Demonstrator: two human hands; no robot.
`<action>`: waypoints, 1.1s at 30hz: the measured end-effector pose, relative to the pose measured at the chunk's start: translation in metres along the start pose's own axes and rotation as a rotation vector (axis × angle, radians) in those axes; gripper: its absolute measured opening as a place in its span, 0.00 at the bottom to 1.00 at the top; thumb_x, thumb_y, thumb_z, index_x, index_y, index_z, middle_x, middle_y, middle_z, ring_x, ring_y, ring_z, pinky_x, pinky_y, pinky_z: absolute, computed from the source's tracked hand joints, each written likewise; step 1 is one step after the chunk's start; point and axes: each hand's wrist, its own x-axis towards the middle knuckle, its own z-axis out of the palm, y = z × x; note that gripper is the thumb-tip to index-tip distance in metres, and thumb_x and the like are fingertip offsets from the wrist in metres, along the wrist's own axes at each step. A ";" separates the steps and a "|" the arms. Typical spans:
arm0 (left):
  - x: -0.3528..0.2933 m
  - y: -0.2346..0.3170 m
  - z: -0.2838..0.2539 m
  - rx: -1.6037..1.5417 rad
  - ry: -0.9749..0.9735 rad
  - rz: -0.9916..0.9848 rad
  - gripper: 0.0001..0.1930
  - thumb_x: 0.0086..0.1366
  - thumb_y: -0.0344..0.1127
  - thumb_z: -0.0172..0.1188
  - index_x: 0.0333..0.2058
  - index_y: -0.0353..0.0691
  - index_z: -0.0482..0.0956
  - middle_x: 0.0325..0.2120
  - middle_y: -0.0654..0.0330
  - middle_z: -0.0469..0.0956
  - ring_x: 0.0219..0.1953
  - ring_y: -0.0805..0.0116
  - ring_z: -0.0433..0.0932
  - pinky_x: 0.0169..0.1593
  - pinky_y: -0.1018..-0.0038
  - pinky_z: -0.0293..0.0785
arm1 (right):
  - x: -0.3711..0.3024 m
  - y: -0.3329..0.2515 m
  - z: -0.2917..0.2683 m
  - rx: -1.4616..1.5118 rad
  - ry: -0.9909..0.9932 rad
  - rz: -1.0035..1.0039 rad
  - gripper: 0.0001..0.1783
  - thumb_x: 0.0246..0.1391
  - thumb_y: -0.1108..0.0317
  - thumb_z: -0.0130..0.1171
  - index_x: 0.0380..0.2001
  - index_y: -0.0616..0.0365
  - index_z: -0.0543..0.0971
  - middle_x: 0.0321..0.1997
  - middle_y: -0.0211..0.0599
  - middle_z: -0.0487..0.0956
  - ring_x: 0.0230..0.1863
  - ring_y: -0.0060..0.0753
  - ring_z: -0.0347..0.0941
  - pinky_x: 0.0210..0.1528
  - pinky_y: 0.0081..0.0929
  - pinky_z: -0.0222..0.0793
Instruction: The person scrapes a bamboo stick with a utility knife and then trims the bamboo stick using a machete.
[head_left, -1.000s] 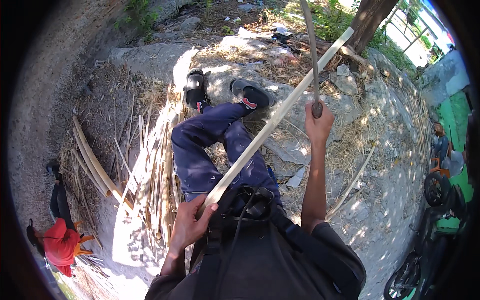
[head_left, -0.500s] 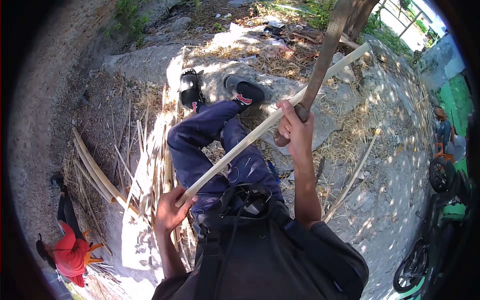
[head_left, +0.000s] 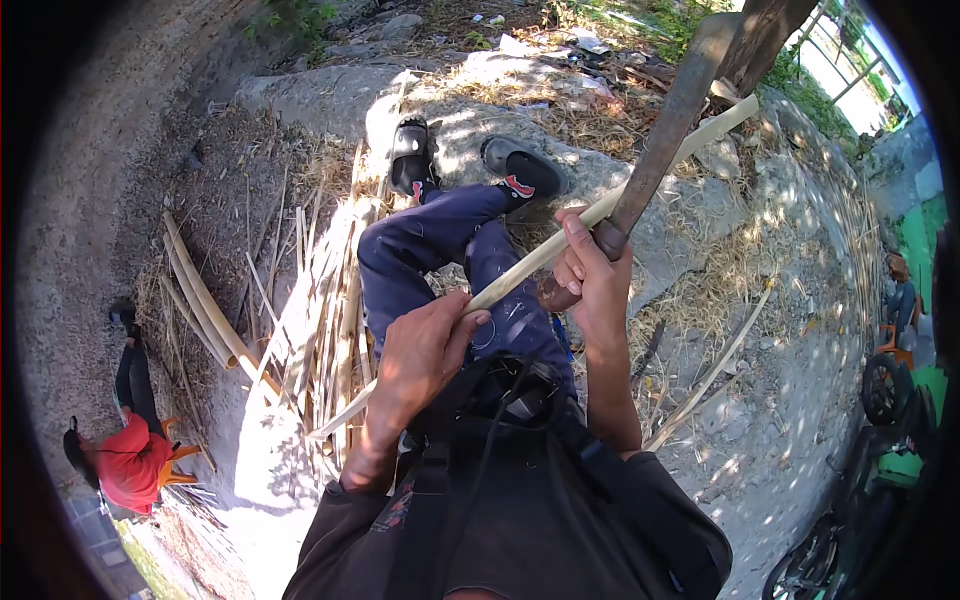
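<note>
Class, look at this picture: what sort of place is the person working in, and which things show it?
Probably an open-air yard for splitting bamboo or cane: bare sunlit ground, a heap of split strips beside the legs, a tree trunk, and a parked motorbike.

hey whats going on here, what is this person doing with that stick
A seated person works a long pale bamboo strip held across their lap. The left hand grips the strip near its lower end, and the right hand holds a big rusty blade by its handle, with the blade raised against the strip. A pile of split strips lies on the ground to their left. Another person in a red top sits further off.
</note>
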 end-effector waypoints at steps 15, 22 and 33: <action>0.002 0.011 0.003 -0.423 -0.078 -0.279 0.12 0.79 0.36 0.59 0.39 0.31 0.80 0.17 0.51 0.72 0.18 0.64 0.67 0.27 0.64 0.64 | -0.033 0.014 -0.041 -1.082 -0.144 -0.389 0.12 0.54 0.69 0.75 0.28 0.57 0.79 0.17 0.32 0.72 0.16 0.24 0.68 0.22 0.27 0.59; -0.001 0.010 0.008 -0.514 -0.049 -0.192 0.09 0.77 0.32 0.59 0.43 0.30 0.81 0.28 0.47 0.83 0.28 0.55 0.81 0.35 0.64 0.74 | -0.042 0.027 -0.028 -1.225 -0.313 -0.582 0.13 0.42 0.70 0.74 0.31 0.53 0.80 0.20 0.37 0.78 0.21 0.48 0.78 0.24 0.39 0.69; 0.008 0.020 -0.011 -0.420 -0.250 -0.356 0.09 0.76 0.35 0.61 0.45 0.34 0.78 0.22 0.46 0.75 0.24 0.48 0.76 0.32 0.56 0.66 | -0.037 0.030 -0.029 -1.250 -0.200 -0.590 0.12 0.44 0.70 0.73 0.31 0.55 0.79 0.21 0.41 0.78 0.23 0.53 0.79 0.26 0.39 0.70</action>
